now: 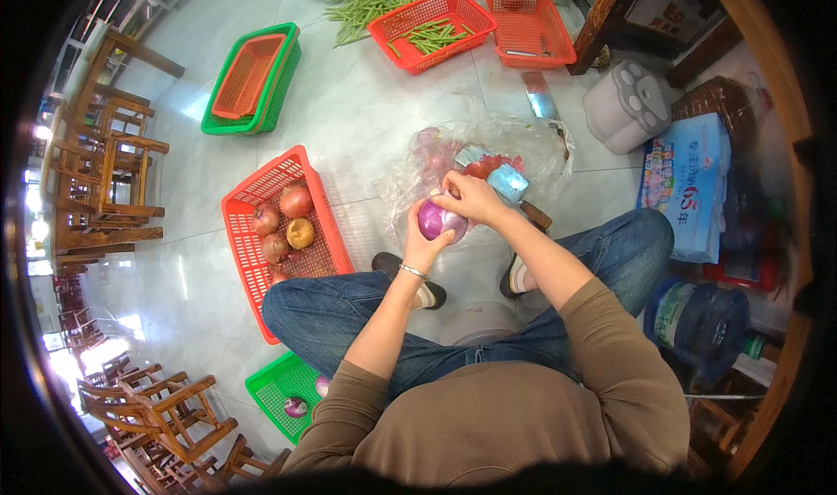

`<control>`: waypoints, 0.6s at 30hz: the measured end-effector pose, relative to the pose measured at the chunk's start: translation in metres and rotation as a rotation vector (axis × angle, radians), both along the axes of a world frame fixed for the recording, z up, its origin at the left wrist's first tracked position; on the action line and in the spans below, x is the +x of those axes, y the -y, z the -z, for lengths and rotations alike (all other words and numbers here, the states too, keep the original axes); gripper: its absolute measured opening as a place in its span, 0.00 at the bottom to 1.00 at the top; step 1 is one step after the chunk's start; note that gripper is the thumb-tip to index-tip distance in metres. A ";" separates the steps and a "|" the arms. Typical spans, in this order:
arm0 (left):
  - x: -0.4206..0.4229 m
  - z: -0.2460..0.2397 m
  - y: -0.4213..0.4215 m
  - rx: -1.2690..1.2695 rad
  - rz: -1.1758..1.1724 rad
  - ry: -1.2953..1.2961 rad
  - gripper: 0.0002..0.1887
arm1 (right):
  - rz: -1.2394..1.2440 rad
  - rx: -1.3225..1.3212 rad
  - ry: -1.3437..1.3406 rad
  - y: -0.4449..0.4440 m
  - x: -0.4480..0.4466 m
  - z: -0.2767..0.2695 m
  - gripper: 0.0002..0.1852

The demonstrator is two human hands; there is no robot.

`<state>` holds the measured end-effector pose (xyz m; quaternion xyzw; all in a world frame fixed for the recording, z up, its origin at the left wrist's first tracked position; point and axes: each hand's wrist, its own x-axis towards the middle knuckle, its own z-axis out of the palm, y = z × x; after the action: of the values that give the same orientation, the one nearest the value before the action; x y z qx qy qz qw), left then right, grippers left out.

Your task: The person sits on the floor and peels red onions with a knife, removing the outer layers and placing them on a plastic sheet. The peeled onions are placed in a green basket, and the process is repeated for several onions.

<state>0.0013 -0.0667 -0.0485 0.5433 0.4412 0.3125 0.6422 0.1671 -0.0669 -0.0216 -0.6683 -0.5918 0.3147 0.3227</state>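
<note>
A purple onion [433,220], its outer skin off over most of what shows, is held by my left hand [422,234] from the left and below. The fingertips of my right hand [472,197] pinch at the onion's top. Beneath both hands a clear plastic bag [549,145] lies spread on the floor with reddish onion skins [487,166] on it. A cleaver-like blade [508,181] with a wooden handle [536,214] rests on the bag, just beyond my right wrist. To the left, a red plastic basket [320,200] holds several unpeeled onions [295,200] and a yellowish-brown round vegetable [300,233].
A green basket [271,380] with purple onions [295,407] stands at lower left. Farther off are nested baskets [284,83], green beans [376,1], a red basket of beans [415,63], another red basket [536,57] and a plastic stool [624,109]. Wooden chairs [167,410] line the left.
</note>
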 end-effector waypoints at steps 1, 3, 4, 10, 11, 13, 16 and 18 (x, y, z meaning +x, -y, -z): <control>0.000 -0.001 0.001 -0.025 0.008 0.021 0.41 | -0.008 0.027 -0.012 0.000 -0.002 0.002 0.19; -0.003 0.000 0.002 -0.087 0.018 0.082 0.41 | -0.029 0.082 -0.037 -0.001 -0.007 0.008 0.19; -0.006 0.005 0.003 -0.122 0.022 0.132 0.41 | -0.017 0.112 -0.113 -0.002 -0.008 0.009 0.18; -0.012 -0.011 0.003 -0.424 0.040 0.534 0.41 | 0.320 0.083 -0.109 -0.001 0.030 0.061 0.17; -0.013 -0.013 0.002 -0.466 0.047 0.608 0.41 | 0.354 0.083 -0.068 0.001 0.040 0.070 0.17; -0.015 -0.013 0.001 -0.559 0.069 0.739 0.41 | 0.333 0.010 -0.039 0.006 0.048 0.082 0.14; -0.014 -0.006 -0.004 -0.619 0.078 0.813 0.42 | 0.259 0.078 -0.059 0.013 0.042 0.095 0.13; -0.013 -0.006 -0.006 -0.544 0.043 0.708 0.43 | 0.278 0.003 -0.226 0.012 0.039 0.088 0.14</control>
<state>-0.0120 -0.0605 -0.0427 0.2230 0.2490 0.3386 0.8796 0.2062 -0.0793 -0.1099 -0.7037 -0.4541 0.3391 0.4285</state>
